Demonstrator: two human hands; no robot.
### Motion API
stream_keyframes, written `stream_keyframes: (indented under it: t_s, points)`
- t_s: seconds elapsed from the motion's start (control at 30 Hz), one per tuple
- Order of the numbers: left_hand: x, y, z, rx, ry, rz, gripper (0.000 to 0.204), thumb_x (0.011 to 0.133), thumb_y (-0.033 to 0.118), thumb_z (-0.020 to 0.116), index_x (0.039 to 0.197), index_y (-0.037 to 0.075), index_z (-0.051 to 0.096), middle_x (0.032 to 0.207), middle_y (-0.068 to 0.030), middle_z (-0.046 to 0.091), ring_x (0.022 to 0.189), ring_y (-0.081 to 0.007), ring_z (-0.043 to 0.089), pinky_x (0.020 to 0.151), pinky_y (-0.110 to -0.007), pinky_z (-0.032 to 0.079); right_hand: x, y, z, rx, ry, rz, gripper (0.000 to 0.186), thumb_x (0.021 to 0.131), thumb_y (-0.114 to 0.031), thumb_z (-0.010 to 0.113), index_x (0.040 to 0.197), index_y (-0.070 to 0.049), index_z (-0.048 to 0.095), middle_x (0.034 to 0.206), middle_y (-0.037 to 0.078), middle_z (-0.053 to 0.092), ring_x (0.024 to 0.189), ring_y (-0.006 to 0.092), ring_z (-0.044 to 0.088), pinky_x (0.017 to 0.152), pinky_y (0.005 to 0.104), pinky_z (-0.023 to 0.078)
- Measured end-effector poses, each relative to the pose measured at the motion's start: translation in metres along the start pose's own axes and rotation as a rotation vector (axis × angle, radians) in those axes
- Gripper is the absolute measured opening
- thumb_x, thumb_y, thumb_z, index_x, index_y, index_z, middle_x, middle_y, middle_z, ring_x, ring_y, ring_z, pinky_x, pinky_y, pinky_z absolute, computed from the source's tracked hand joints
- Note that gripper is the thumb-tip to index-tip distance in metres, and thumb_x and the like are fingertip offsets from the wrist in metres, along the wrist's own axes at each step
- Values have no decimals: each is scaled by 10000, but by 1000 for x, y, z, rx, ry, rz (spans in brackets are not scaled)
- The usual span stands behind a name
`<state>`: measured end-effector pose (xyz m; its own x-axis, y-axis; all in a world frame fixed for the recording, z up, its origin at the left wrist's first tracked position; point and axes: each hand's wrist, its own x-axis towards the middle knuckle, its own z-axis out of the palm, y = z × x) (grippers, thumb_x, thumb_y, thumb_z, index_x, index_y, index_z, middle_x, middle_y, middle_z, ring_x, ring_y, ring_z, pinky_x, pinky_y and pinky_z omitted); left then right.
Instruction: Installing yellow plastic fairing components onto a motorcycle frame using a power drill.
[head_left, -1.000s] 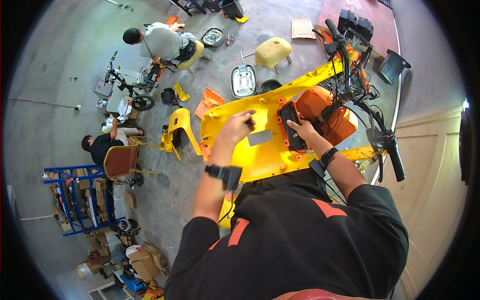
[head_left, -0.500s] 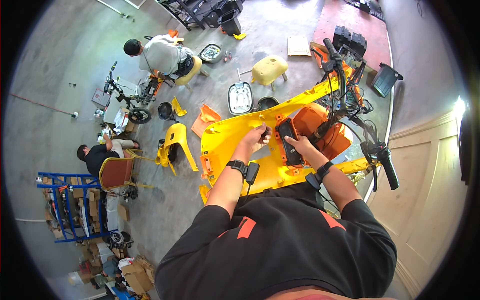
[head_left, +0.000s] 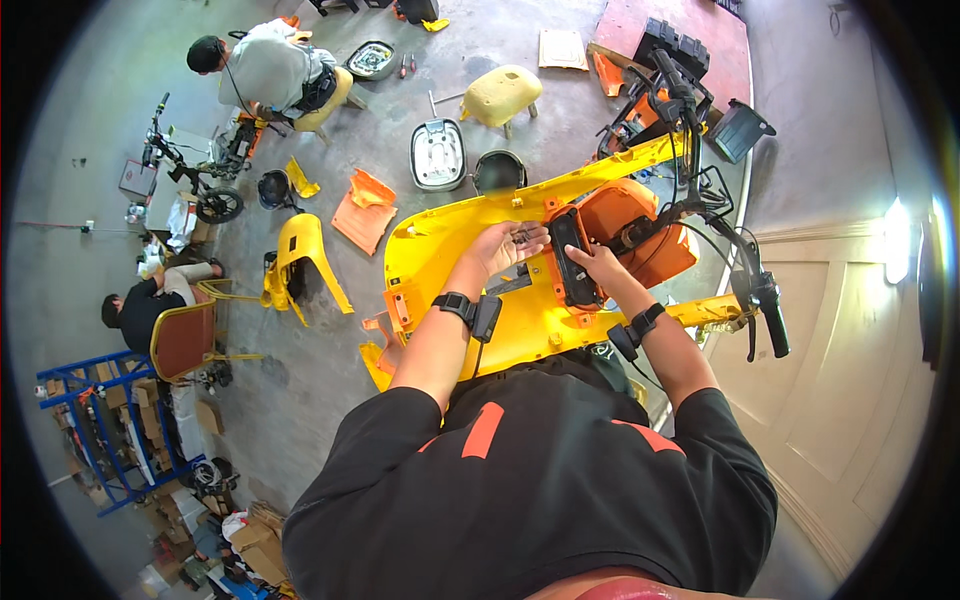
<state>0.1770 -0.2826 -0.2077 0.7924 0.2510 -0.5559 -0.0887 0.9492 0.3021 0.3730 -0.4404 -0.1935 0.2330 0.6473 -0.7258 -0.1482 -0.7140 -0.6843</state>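
A large yellow body panel [head_left: 415, 240] with orange parts stretches in front of me. In its middle, an elongated black part [head_left: 577, 280] sits inside an orange frame. My left hand [head_left: 510, 245] is palm up over the panel, fingers stretched out. Small dark pieces lie on its fingers, too small to name surely. My right hand [head_left: 598, 268] is closed on the right side of the black part, thumb on top; its other fingers are partly hidden. Orange housing [head_left: 655, 262] stands just beyond the right hand, beside handlebars [head_left: 765, 300] with black grips.
A yellow stool [head_left: 500, 95], a grey-white seat shell [head_left: 437, 155] and an orange panel [head_left: 362, 215] are on the floor. Another yellow panel [head_left: 305, 245] stands farther left. Two people sit at the left, one by a small bike [head_left: 218, 205]. A pale door [head_left: 820, 370] is at the right.
My left hand has turned palm up and its curled fingers have straightened. The right hand stays on the black part. The whole view has shifted, so the surroundings sit farther left.
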Motion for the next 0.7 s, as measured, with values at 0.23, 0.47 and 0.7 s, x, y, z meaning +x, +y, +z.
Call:
stream_keyframes:
  t_s: [0.23, 0.47, 0.7]
  points:
    - [-12, 7, 5, 28, -45, 7, 323, 951, 43, 422, 1248, -72, 480, 1252, -236, 558, 1190, -354, 550, 1032, -426, 451, -9, -5, 9, -2, 27, -27, 556, 855, -421, 699, 1060, 88, 609, 910, 112, 672, 751, 178, 657, 678, 296, 537]
    - [3, 4, 4, 273, 93, -14, 244, 993, 90, 413, 1188, -23, 505, 1168, -176, 620, 1077, -279, 628, 895, -370, 521, -2, 4, 6, -14, -13, -59, 534, 869, -379, 688, 1141, 72, 599, 988, 100, 661, 820, 154, 639, 704, 295, 519]
    - [7, -12, -2, 592, 301, 96, 233, 1011, 193, 443, 970, 16, 589, 799, -56, 619, 567, -114, 477, 509, -268, 402, 5, 2, 3, 1, -83, -45, 502, 862, -377, 698, 1075, 71, 623, 861, 65, 668, 747, 142, 635, 673, 305, 508]
